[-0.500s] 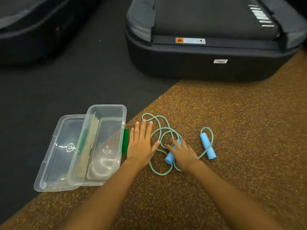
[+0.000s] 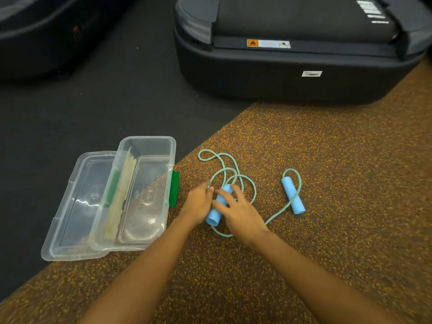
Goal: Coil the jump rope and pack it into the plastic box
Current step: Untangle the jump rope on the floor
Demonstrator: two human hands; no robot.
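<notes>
jump rope lies on the brown speckled mat, teal-and-white braided cord in loose, uneven loops, not coiled, not in the box; near handle, light blue tube, sits between both hands, tilted, lower open end toward the camera; left hand has fingers curled round the handle's left side, gripping it, fingertips up by the top end and the cord; right hand is released, fingers spread and fairly straight, laid over the handle's right side and the cord loops; far handle, same light blue, lies flat well apart to the right, cord looping off its top end and running along it back toward the hands; clear plastic box is just left of the rope, straddling the mat edge and the dark grey floor; its clear lid is flipped open to the left; green latch on the box's right wall; pale cream strips lean along the box's left inner wall; black machine base with an orange warning label behind the mat.
</notes>
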